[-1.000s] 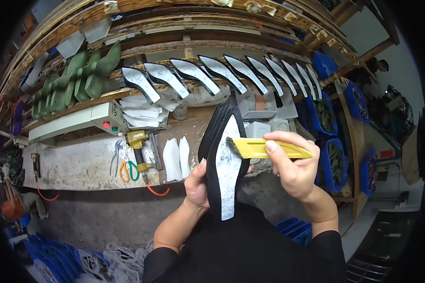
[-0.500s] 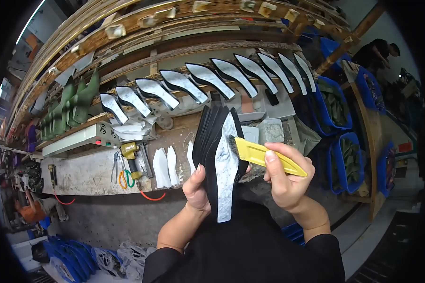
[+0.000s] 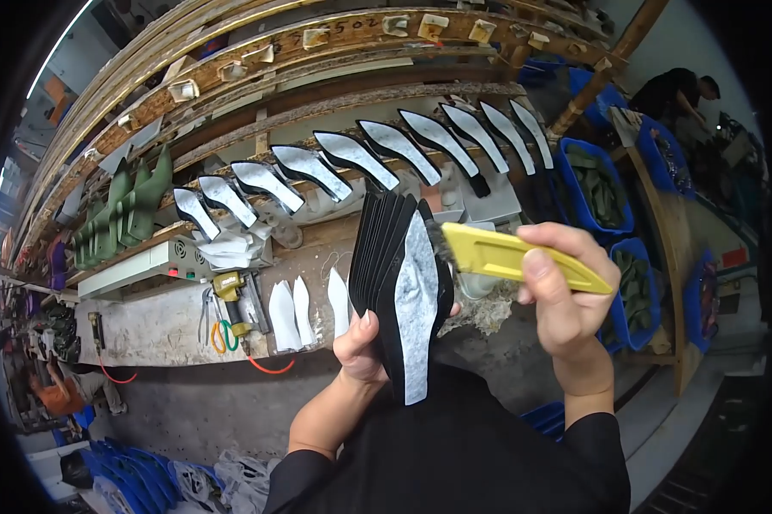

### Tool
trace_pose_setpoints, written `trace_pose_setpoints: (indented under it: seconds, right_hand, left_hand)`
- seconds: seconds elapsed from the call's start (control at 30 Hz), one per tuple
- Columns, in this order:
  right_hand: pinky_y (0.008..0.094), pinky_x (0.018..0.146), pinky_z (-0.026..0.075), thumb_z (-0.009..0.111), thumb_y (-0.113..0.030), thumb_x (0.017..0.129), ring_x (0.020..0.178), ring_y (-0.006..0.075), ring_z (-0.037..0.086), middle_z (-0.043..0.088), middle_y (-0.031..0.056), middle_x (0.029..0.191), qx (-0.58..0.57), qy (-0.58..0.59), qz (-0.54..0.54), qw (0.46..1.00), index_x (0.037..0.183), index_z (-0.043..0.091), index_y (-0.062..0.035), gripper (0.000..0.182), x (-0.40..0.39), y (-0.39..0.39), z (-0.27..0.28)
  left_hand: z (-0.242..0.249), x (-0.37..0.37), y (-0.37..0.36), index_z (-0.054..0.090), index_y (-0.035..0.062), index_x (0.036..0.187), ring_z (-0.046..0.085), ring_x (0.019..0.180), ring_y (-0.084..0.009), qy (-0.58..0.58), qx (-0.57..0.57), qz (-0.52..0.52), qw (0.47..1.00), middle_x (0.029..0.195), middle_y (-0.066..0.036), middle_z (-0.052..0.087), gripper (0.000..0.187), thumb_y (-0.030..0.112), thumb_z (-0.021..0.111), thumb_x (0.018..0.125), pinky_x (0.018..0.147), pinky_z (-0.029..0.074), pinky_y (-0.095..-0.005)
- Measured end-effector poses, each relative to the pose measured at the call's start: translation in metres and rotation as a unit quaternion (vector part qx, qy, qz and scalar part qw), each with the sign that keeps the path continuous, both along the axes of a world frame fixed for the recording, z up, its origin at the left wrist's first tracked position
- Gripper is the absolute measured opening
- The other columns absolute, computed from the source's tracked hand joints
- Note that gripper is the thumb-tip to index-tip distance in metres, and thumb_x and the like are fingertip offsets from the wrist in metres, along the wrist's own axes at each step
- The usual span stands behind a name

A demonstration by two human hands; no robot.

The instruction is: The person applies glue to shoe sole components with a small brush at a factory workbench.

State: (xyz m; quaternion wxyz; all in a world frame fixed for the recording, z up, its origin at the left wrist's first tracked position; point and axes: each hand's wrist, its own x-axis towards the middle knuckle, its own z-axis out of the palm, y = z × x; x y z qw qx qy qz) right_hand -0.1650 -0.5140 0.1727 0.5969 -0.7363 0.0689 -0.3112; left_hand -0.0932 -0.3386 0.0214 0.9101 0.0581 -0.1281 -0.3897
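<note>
My left hand (image 3: 360, 349) is wrapped round a thick stack of black shoe insoles (image 3: 377, 253), held upright in front of my chest. The front insole (image 3: 417, 295) has a mottled grey-white face inside a black border. My right hand (image 3: 567, 295) grips a yellow-handled brush (image 3: 510, 254). Its dark bristles are just right of the front insole's upper part, seemingly apart from it. Beyond the stack, several similar white-faced insoles (image 3: 351, 158) lean in a row along the wooden rack.
On the bench (image 3: 159, 313) are white insole-shaped pieces (image 3: 285, 315), a yellow-and-black power tool (image 3: 230, 291), scissors (image 3: 223, 332) and a grey box unit (image 3: 137, 265). Green shoe forms (image 3: 137, 201) stand left. Blue baskets (image 3: 596, 184) are at right. Another person (image 3: 673, 94) works farther back.
My right hand and the brush have moved right, away from the front insole's face. My left hand still holds the stack. The whole view has shifted slightly.
</note>
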Motion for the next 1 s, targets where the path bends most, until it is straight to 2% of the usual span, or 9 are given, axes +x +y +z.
trace_pose_setpoints:
  seconds: [0.23, 0.3, 0.5, 0.57, 0.67, 0.73, 0.8, 0.9, 1.0]
  right_hand:
    - [0.0222, 0.051, 0.044, 0.064, 0.002, 0.088, 0.054, 0.0104, 0.055, 0.071, 0.0076, 0.078, -0.042, 0.055, 0.061, 0.996, 0.105, 0.072, 0.0039, 0.019, 0.013, 0.020, 0.013]
    - [0.0238, 0.051, 0.045, 0.067, 0.004, 0.085, 0.053, 0.0114, 0.055, 0.074, 0.0097, 0.081, -0.250, 0.024, 0.123, 0.960, 0.102, 0.073, 0.0044, 0.018, 0.024, 0.029, 0.003]
    - [0.0251, 0.052, 0.047, 0.068, 0.001, 0.089, 0.056, 0.0121, 0.058, 0.075, 0.0099, 0.085, -0.357, 0.015, 0.238, 0.903, 0.102, 0.072, 0.0023, 0.014, 0.008, 0.051, 0.004]
    - [0.0241, 0.051, 0.048, 0.065, -0.004, 0.095, 0.056, 0.0127, 0.058, 0.073, 0.0079, 0.082, -0.082, -0.055, 0.187, 0.978, 0.105, 0.072, 0.0004, 0.013, 0.007, 0.047, 0.004]
    - [0.0216, 0.049, 0.048, 0.062, -0.007, 0.098, 0.053, 0.0112, 0.057, 0.071, 0.0077, 0.079, -0.041, -0.140, 0.156, 0.977, 0.109, 0.071, -0.0006, 0.016, 0.047, 0.039, 0.010]
    - [0.0206, 0.047, 0.040, 0.062, -0.012, 0.099, 0.049, 0.0079, 0.053, 0.060, 0.0039, 0.063, 0.024, 0.056, 0.127, 0.990, 0.104, 0.071, -0.0029, 0.014, 0.053, 0.053, 0.026]
    - [0.0204, 0.046, 0.040, 0.061, -0.005, 0.095, 0.048, 0.0082, 0.055, 0.064, 0.0051, 0.063, -0.096, 0.156, 0.141, 0.973, 0.099, 0.073, -0.0019, 0.013, 0.059, 0.069, 0.031]
    - [0.0211, 0.047, 0.044, 0.060, 0.000, 0.092, 0.050, 0.0121, 0.059, 0.072, 0.0070, 0.069, -0.375, 0.111, 0.147, 0.908, 0.097, 0.075, -0.0003, 0.016, 0.070, 0.079, 0.014]
    - [0.0203, 0.046, 0.045, 0.060, -0.005, 0.095, 0.048, 0.0140, 0.059, 0.074, 0.0081, 0.075, -0.478, 0.101, 0.141, 0.861, 0.102, 0.076, -0.0018, 0.018, 0.072, 0.085, -0.003]
  left_hand:
    - [0.002, 0.009, 0.029, 0.031, 0.0081, 0.161, 0.050, 0.140, -0.0363, -0.039, -0.005, 0.003, 0.999, 0.158, -0.016, 0.046, 0.081, 0.029, 0.065, 0.091, 0.115, 0.035, -0.0681]
    - [-0.001, 0.011, 0.040, 0.031, 0.0084, 0.161, 0.050, 0.140, -0.0366, -0.018, 0.014, 0.002, 1.000, 0.158, -0.016, 0.046, 0.082, 0.028, 0.066, 0.090, 0.115, 0.035, -0.0685]
    - [-0.007, 0.019, 0.063, 0.032, 0.0085, 0.160, 0.051, 0.138, -0.0382, 0.059, 0.037, 0.008, 0.997, 0.156, -0.017, 0.048, 0.084, 0.025, 0.069, 0.087, 0.114, 0.036, -0.0692]
    - [-0.005, 0.023, 0.068, 0.033, 0.0078, 0.160, 0.053, 0.137, -0.0387, 0.069, -0.001, 0.001, 0.998, 0.154, -0.017, 0.049, 0.085, 0.024, 0.070, 0.086, 0.114, 0.038, -0.0687]
    - [-0.008, 0.022, 0.078, 0.032, 0.0074, 0.159, 0.053, 0.137, -0.0385, 0.033, 0.006, -0.006, 0.999, 0.154, -0.017, 0.049, 0.085, 0.022, 0.071, 0.085, 0.114, 0.038, -0.0689]
    - [-0.009, 0.024, 0.082, 0.032, 0.0069, 0.159, 0.053, 0.136, -0.0383, -0.004, 0.010, -0.004, 1.000, 0.153, -0.017, 0.050, 0.086, 0.021, 0.072, 0.084, 0.114, 0.038, -0.0691]
    - [-0.011, 0.026, 0.087, 0.032, 0.0076, 0.160, 0.053, 0.137, -0.0382, -0.016, 0.014, -0.004, 1.000, 0.154, -0.017, 0.049, 0.087, 0.021, 0.072, 0.084, 0.114, 0.038, -0.0693]
    - [-0.012, 0.028, 0.090, 0.030, 0.0095, 0.161, 0.053, 0.137, -0.0377, -0.053, 0.028, 0.000, 0.998, 0.155, -0.017, 0.048, 0.089, 0.020, 0.072, 0.083, 0.113, 0.038, -0.0699]
    - [-0.016, 0.027, 0.092, 0.028, 0.0097, 0.161, 0.052, 0.138, -0.0374, -0.068, 0.045, 0.008, 0.997, 0.157, -0.017, 0.046, 0.090, 0.022, 0.073, 0.084, 0.112, 0.039, -0.0698]
